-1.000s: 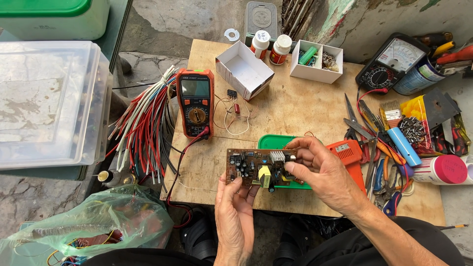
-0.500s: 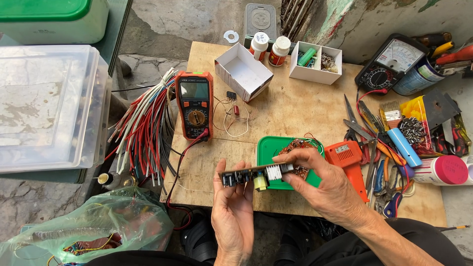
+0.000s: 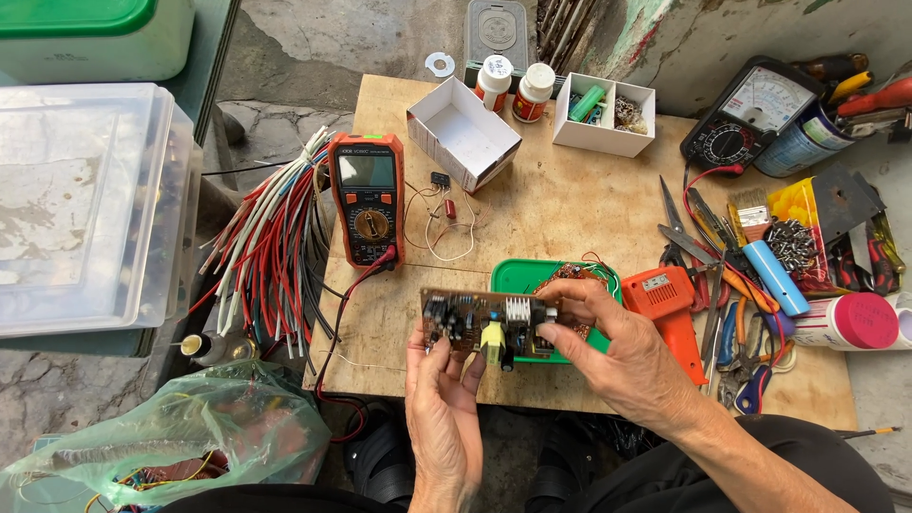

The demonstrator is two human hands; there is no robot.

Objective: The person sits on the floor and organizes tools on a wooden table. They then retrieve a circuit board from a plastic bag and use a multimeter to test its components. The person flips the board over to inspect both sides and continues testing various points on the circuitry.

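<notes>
Above the near edge of the wooden counter (image 3: 589, 204), a brown circuit board (image 3: 480, 323) is held up in both hands, component side turned toward the camera, apparently so its parts can be looked over. The left hand (image 3: 445, 404) comes up from below and pinches the board's left end, thumb on the face and fingers behind; that grip is closed on the board. The right hand (image 3: 617, 356) reaches in from the right and clamps the other end, fingertips near the finned heat sink and the yellow transformer, so its grip is closed on the board too. Holding it by the ends leaves the middle parts uncovered.

Just behind the board sits a green plastic tray (image 3: 518, 275) with a tangle of copper wire, close at hand. An orange digital multimeter (image 3: 367, 198) lies face up to the left, its red lead trailing off the counter's edge toward the hands. An orange soldering gun (image 3: 667, 304) lies just right of the tray. Farther right are pliers, cutters and a small brush in a heap, within the right hand's reach. At the back stand an open white cardboard box (image 3: 464, 133), a divided white box of small parts (image 3: 604, 114), two small bottles and an analog meter (image 3: 750, 114). A bundle of red and white wires (image 3: 271, 252) hangs off the left side.
</notes>
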